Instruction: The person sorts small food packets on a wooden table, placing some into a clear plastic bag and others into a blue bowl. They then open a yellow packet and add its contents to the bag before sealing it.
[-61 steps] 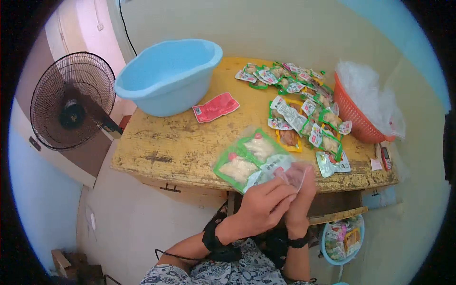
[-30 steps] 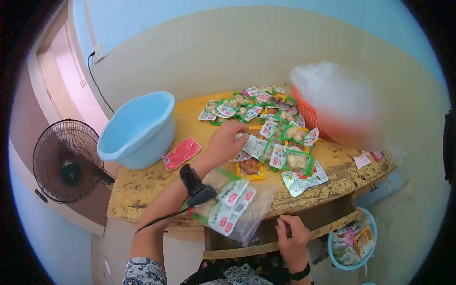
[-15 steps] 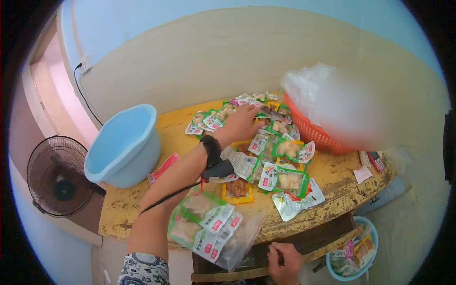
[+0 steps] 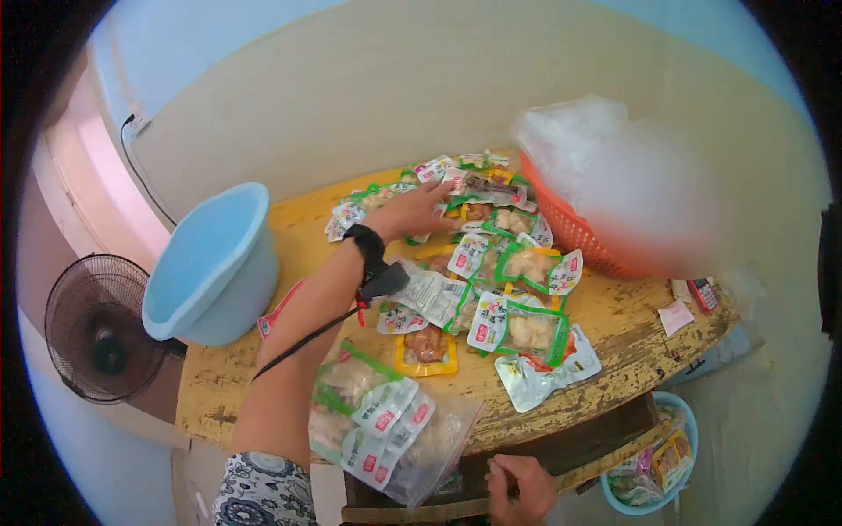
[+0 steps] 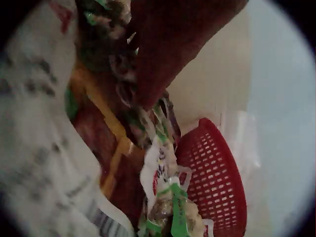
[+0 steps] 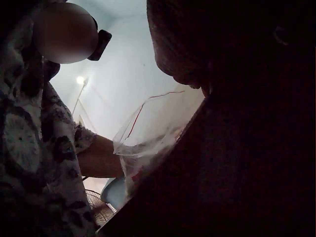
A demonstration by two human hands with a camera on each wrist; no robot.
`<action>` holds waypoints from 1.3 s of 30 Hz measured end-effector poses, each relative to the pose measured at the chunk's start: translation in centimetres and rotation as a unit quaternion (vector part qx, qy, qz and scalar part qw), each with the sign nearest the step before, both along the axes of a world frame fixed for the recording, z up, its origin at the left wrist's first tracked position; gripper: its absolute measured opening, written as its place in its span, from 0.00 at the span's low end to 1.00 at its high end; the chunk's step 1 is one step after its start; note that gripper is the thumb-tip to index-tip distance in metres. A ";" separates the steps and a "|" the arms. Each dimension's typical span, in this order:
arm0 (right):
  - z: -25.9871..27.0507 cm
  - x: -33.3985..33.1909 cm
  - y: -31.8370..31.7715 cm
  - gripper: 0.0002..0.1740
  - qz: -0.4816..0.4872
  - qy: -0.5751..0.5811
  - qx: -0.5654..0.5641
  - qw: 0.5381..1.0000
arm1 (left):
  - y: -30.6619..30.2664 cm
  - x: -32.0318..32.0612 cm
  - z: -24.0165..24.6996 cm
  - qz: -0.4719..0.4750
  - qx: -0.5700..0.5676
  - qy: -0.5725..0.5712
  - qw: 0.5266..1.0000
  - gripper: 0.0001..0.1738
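My left hand (image 4: 412, 212) reaches over the pile of small sealed food packets (image 4: 511, 222) at the back of the table, fingers extended among them. In the left wrist view the fingers (image 5: 153, 74) point down at the packets, close to the red basket. Loosely curled, my right hand (image 4: 522, 491) is at the open drawer's front and holds nothing visible. A clear plastic bag (image 4: 438, 447) with several green-and-white packets inside lies at the table's front edge, its mouth hanging over the drawer.
The blue basin (image 4: 210, 272) stands at the left of the worn yellow table (image 4: 303, 219). A red basket (image 4: 570, 232) stuffed with clear plastic bags is at the back right. Below on the right sits a blue tub (image 4: 649, 504) of packets; a fan (image 4: 101, 329) stands left.
My hands have parted from the clear bag, which now lies at the table edge. The left hand has moved to the packets at the back; the right has dropped to the drawer.
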State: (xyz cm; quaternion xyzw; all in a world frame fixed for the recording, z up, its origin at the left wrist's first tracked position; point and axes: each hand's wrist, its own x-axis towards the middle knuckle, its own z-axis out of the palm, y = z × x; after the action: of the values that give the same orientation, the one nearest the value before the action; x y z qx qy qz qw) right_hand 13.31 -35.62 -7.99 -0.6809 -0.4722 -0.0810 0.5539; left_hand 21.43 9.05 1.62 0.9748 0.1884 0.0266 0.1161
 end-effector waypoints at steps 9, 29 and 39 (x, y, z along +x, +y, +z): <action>-0.2 0.0 0.1 0.07 0.007 -0.026 -0.005 1.000 | 6.3 -12.2 -2.7 -0.066 0.049 0.055 0.995 0.35; -0.1 -0.1 0.1 0.06 0.003 -0.010 -0.063 0.998 | 9.2 -5.6 -3.0 0.155 0.079 -0.036 0.984 0.35; 0.3 -0.1 0.0 0.07 0.002 -0.016 -0.070 0.997 | 8.9 -3.9 -4.2 0.192 0.003 -0.107 0.976 0.30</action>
State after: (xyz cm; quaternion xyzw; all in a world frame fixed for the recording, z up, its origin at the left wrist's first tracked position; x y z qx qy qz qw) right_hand 13.23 -35.62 -7.71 -0.7160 -0.4866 -0.0573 0.4973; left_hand 17.54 17.98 -2.63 0.9124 0.3586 0.1528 0.1250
